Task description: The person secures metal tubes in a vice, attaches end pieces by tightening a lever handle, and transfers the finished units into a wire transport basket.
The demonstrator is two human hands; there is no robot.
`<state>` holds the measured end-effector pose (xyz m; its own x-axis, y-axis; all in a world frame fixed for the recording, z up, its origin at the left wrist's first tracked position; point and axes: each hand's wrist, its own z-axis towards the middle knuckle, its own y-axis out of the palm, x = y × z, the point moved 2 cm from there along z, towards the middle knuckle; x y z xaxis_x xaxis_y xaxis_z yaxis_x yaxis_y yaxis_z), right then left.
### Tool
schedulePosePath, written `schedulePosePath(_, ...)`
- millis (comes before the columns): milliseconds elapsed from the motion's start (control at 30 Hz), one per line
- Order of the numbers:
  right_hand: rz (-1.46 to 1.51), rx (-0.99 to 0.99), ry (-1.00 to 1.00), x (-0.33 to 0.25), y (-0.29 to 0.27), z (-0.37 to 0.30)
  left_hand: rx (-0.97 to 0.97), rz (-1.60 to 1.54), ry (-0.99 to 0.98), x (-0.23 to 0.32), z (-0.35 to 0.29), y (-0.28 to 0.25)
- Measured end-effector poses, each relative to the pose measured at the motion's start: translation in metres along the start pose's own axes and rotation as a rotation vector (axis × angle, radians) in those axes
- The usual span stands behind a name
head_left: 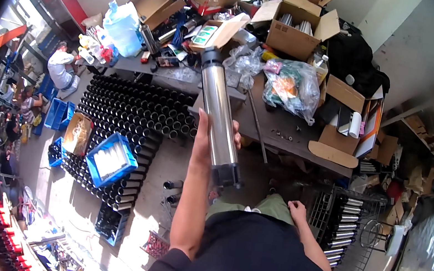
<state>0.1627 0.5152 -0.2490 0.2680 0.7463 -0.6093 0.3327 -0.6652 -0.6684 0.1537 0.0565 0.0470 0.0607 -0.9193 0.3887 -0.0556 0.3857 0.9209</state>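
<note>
My left hand (203, 140) is wrapped round a shiny steel cylinder with black end caps (219, 114). The cylinder is tilted, its upper end toward the workbench (306, 140) and its lower end above my lap. My thumb lies along its left side, and fingertips show at its right. Down by my right thigh, my right hand (297, 211) is small in view, its fingers loosely curled, and nothing shows in them. Many black-rimmed tubes (126, 105) lie stacked in rows on the floor at the left.
On the bench are an open carton of metal tubes (294, 32), a clear plastic bag (291, 88) and a thin rod (258, 119). A blue crate (111, 160) sits on the stacked tubes. To the right stands a wire cart (343, 227) of tubes. Another person (62, 68) is at far left.
</note>
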Motion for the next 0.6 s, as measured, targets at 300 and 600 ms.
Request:
schedulePosePath(300, -0.231, -0.332, 0.415, 0.250, -0.092, -0.038, 0.213, 0.166, 0.048, -0.030, -0.010, 0.083)
schedulePosePath(600, 0.207, -0.114, -0.049, 0.023, -0.112, 0.038, -0.057, 0.055, -0.024, -0.113, 0.015, 0.124)
